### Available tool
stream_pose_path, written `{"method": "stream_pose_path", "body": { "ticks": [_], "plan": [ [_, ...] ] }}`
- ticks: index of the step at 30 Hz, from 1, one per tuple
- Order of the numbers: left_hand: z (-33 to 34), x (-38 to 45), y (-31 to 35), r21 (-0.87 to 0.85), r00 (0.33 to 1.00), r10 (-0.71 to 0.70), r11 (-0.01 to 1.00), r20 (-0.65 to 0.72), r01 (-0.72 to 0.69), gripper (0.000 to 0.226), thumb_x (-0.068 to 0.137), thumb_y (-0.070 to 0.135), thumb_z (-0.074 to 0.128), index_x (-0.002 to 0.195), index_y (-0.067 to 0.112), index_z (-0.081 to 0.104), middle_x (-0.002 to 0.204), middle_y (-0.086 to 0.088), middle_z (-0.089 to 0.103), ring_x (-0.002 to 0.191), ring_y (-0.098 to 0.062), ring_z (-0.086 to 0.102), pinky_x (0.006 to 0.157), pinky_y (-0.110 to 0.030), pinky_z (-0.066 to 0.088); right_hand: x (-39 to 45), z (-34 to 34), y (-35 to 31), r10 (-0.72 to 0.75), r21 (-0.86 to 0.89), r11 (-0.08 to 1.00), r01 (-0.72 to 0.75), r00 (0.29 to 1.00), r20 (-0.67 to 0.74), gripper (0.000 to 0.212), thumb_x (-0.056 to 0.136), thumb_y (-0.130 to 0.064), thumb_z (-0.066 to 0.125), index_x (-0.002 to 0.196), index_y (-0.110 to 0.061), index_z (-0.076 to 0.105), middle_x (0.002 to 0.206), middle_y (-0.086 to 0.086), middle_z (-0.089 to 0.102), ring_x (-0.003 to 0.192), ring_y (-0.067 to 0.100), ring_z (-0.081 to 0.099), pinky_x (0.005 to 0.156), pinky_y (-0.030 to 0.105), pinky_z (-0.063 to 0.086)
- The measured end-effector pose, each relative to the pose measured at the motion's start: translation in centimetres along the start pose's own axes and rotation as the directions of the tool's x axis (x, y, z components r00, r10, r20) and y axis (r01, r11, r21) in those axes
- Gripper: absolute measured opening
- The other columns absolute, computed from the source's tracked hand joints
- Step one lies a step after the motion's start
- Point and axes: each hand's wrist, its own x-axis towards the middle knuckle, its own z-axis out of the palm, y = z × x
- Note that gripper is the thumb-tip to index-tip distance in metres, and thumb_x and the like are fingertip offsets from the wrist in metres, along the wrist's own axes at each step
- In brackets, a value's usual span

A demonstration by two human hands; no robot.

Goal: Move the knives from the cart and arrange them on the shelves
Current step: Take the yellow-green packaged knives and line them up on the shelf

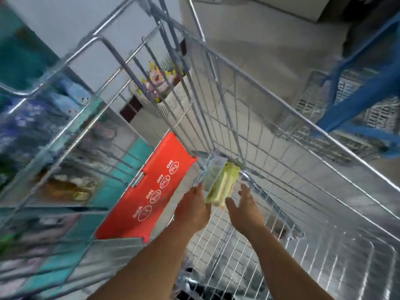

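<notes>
The word "NO" stands beside each round white sign on the red flap (149, 198), left of both hands.

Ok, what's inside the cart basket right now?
Inside the cart, one pale green package lies between the left hand and right hand. Its contents are blurred.

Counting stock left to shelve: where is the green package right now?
In the head view, the green package lies low in the wire cart, right of the red flap, between left hand and right hand.
</notes>
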Motion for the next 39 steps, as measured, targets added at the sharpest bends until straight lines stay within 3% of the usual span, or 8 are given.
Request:
{"method": "stream_pose_path", "body": {
  "ticks": [5, 9, 15, 20, 25, 31, 36, 39],
  "plan": [
    [2.6, 4.4, -1.0, 0.034, 0.998, 0.038, 0.999, 0.042, -0.039, 0.056, 0.090, 0.028, 0.055, 0.139, 0.011, 0.032, 0.133, -0.013, 0.046, 0.124, -0.031, 0.046, 0.099, -0.039, 0.042, 4.8, 3.0, 0.7, 0.108, 0.015, 0.994, -0.108, 0.994, -0.031, 0.070, 0.097, -0.041, 0.044, 0.152, -0.016, 0.009, 0.154, 0.009, 0.028, 0.137, 0.029, 0.034, 0.111, 0.043, 0.033],
    [5.1, 6.9, -1.6, 0.042, 0.997, 0.067, 0.997, 0.042, -0.069, 0.058, 0.086, 0.036, 0.044, 0.134, 0.004, 0.037, 0.133, -0.015, 0.038, 0.125, -0.032, 0.041, 0.103, -0.038, 0.036, 6.6, 4.3, 0.3, 0.165, 0.123, 0.981, -0.152, 0.981, -0.104, 0.064, 0.096, -0.016, 0.045, 0.150, -0.007, 0.012, 0.147, 0.020, 0.023, 0.131, 0.037, 0.031, 0.105, 0.046, 0.036],
    [6.3, 7.5, -1.0, 0.003, 0.996, 0.043, 0.999, -0.077, -0.043, 0.053, 0.086, 0.036, 0.041, 0.133, 0.010, 0.045, 0.145, -0.016, 0.031, 0.129, -0.034, 0.037, 0.105, -0.039, 0.035, 8.1, 5.8, 0.8, 0.126, 0.102, 0.989, -0.111, 0.980, -0.153, 0.059, 0.088, -0.029, 0.057, 0.141, -0.027, 0.032, 0.138, 0.013, 0.028, 0.122, 0.033, 0.041, 0.101, 0.040, 0.039],
    [8.2, 7.3, -2.2, -0.322, 0.993, 0.077, 0.941, -0.093, -0.103, 0.050, 0.083, 0.035, 0.038, 0.121, 0.008, 0.059, 0.123, -0.013, 0.055, 0.110, -0.031, 0.055, 0.095, -0.044, 0.048, 7.7, 5.8, 1.0, 0.117, 0.159, 0.983, -0.093, 0.982, -0.150, 0.048, 0.090, -0.030, 0.053, 0.135, -0.030, 0.036, 0.136, 0.004, 0.028, 0.087, 0.016, 0.054, 0.087, 0.038, 0.051],
    [6.9, 6.5, -0.5, -0.455, 0.998, 0.007, 0.890, -0.066, -0.036, 0.043, 0.088, 0.021, 0.041, 0.126, 0.006, 0.055, 0.128, -0.009, 0.052, 0.120, -0.021, 0.049, 0.103, -0.025, 0.037, 7.2, 5.3, 0.8, 0.124, 0.212, 0.973, -0.087, 0.978, -0.168, 0.051, 0.089, -0.022, 0.051, 0.137, -0.027, 0.037, 0.135, 0.005, 0.037, 0.094, 0.016, 0.053, 0.086, 0.038, 0.052],
    [6.8, 5.3, -0.5, -0.499, 0.999, -0.042, 0.865, 0.022, 0.047, 0.046, 0.094, 0.005, 0.049, 0.139, 0.007, 0.042, 0.143, -0.011, 0.040, 0.132, -0.024, 0.040, 0.112, -0.028, 0.030, 5.6, 5.8, 0.4, 0.045, 0.242, 0.970, -0.004, 0.985, -0.165, 0.058, 0.089, -0.022, 0.050, 0.142, -0.035, 0.030, 0.134, -0.003, 0.047, 0.098, 0.016, 0.055, 0.088, 0.038, 0.052],
    [7.4, 5.3, -0.7, -0.517, 0.998, -0.044, 0.854, 0.046, 0.061, 0.033, 0.096, 0.013, 0.050, 0.129, 0.014, 0.053, 0.130, -0.004, 0.051, 0.106, -0.012, 0.051, 0.075, -0.005, 0.038, 5.5, 6.1, 0.1, 0.129, 0.317, 0.946, -0.063, 0.973, -0.193, 0.049, 0.090, -0.030, 0.053, 0.135, -0.039, 0.035, 0.127, 0.001, 0.046, 0.108, 0.026, 0.054, 0.090, 0.038, 0.050],
    [7.7, 5.1, -0.5, -0.543, 0.999, -0.041, 0.839, 0.019, 0.044, 0.036, 0.093, 0.013, 0.053, 0.128, 0.018, 0.053, 0.118, 0.007, 0.051, 0.100, -0.010, 0.053, 0.072, -0.006, 0.038, 5.6, 6.0, 0.4, 0.132, 0.359, 0.931, -0.067, 0.978, -0.159, 0.039, 0.088, -0.028, 0.050, 0.124, -0.038, 0.042, 0.117, 0.001, 0.053, 0.101, 0.026, 0.059, 0.086, 0.043, 0.053]
  ]
}}
